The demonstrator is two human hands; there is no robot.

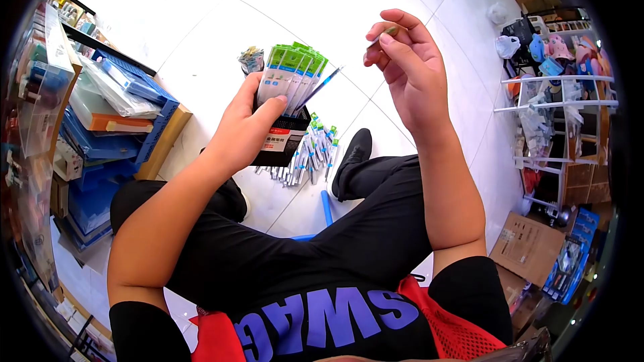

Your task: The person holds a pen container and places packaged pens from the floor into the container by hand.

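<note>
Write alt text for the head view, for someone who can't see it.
The left hand grips a black container of green-topped packets, while the raised right hand pinches a small item; a loose pile lies on the white tiled floor.

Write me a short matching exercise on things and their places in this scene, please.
Things:
1. Green-topped white packets
2. Loose pile of slim, shiny items
3. Brown cardboard box
4. Right hand

Places:
A. On the white tiled floor
B. Raised, apart from the black box
C. At the person's far right
D. Sticking up from the black box

Pairs: 1-D, 2-A, 3-C, 4-B
</note>
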